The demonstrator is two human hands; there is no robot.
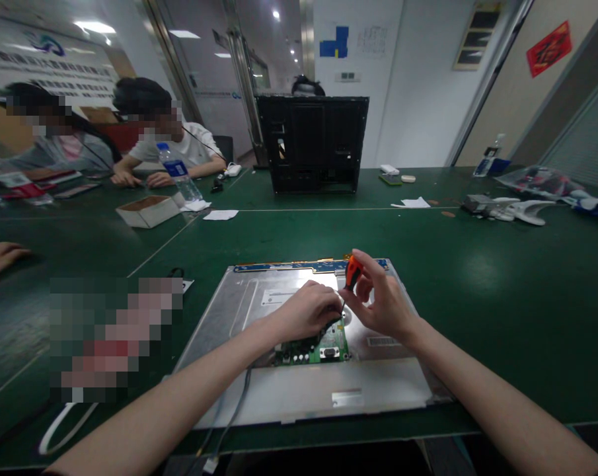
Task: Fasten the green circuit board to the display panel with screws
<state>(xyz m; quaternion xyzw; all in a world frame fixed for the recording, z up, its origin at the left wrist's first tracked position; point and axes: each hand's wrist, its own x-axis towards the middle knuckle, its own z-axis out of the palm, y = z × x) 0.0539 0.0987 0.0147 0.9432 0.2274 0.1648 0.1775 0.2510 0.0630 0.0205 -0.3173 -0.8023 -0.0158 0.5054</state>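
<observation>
Green table point(477, 264) fills the room, and a flat metal screen panel point(378, 390) lies on it near the edge. On the panel sits a small green circuit board point(323, 347). Left hand point(306, 311) rests curled on the board. Right hand point(382, 304) pinches an orange screwdriver point(352, 271) upright. Farther off stand a black frame point(312, 142) and a water bottle point(180, 173).

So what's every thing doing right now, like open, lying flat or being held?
Silver metal monitor panel: lying flat, back up.
Green circuit board: on the panel, under the left hand.
Orange-handled screwdriver: upright, gripped by the right hand.
Black monitor shell: standing upright.
Clear plastic bottle: upright, capped.
White cardboard box: open.
</observation>
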